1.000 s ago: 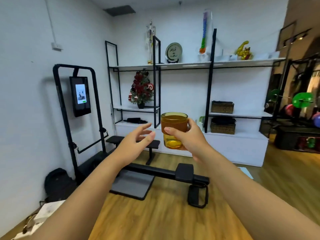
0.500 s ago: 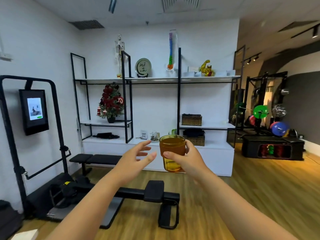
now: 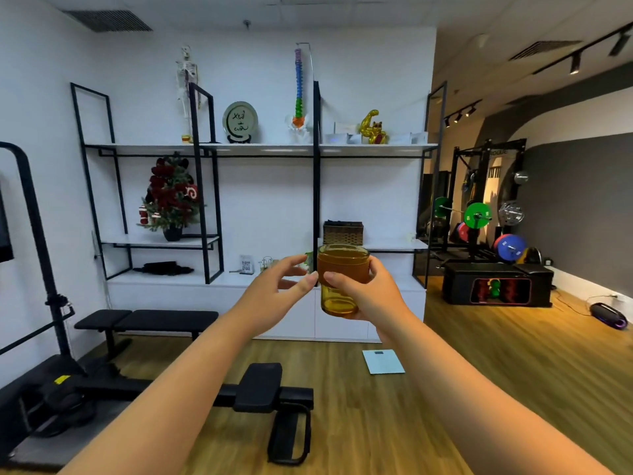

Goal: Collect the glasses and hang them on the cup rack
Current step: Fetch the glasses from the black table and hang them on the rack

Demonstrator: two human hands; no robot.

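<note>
My right hand (image 3: 368, 296) grips an amber glass (image 3: 340, 281), held upright at chest height in front of me. My left hand (image 3: 275, 293) hovers just left of the glass, fingers relaxed and spread, its fingertips close to the glass but holding nothing. Far behind the hands, on the lowest white shelf, a small wire cup rack (image 3: 265, 264) with clear glasses stands beside a small QR sign; it is too small to make out in detail.
A black-framed white shelving unit (image 3: 260, 150) fills the far wall, with a wicker basket (image 3: 343, 233) and decorations. A black workout bench (image 3: 147, 320) and floor equipment (image 3: 270, 395) lie between me and the shelves. A scale (image 3: 383, 361) lies on the wood floor. Weight plates stand at right.
The view has swung right and come closer to the shelves. My right hand keeps gripping the amber glass; my left hand has drawn nearer to it.
</note>
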